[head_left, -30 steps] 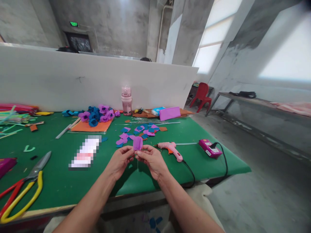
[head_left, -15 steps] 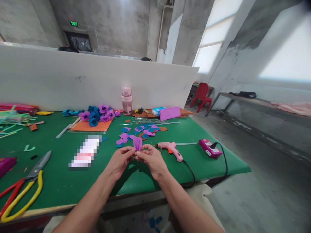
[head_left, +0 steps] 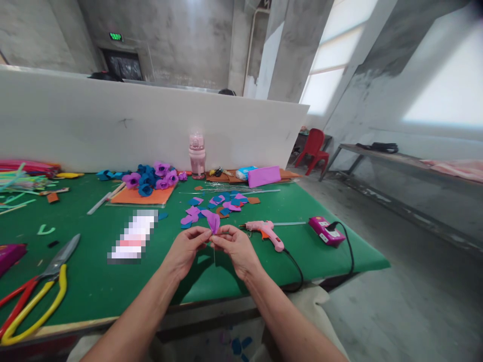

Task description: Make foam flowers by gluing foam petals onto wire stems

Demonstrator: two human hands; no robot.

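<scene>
Above the green table (head_left: 94, 286) I hold a small purple petal (head_left: 214, 221) on a thin wire stem between both hands. My left hand (head_left: 186, 249) pinches its base from the left. My right hand (head_left: 236, 247) pinches it from the right, fingers closed round the same spot. The wire hangs down between my palms. Loose purple and blue cut petals (head_left: 217, 205) lie just beyond my fingers. A pink glue gun (head_left: 266, 232) rests on the table to the right of my right hand.
Large scissors with red and yellow handles (head_left: 35, 291) lie at the left front. Finished purple and blue flowers (head_left: 153, 178) sit on an orange sheet (head_left: 138, 197) at the back. A pink bottle (head_left: 196, 156), a magenta power strip (head_left: 326, 230) and a white partition (head_left: 113, 120) are also here.
The purple petal has narrowed, folded tighter between my fingers. My hands stay in about the same place.
</scene>
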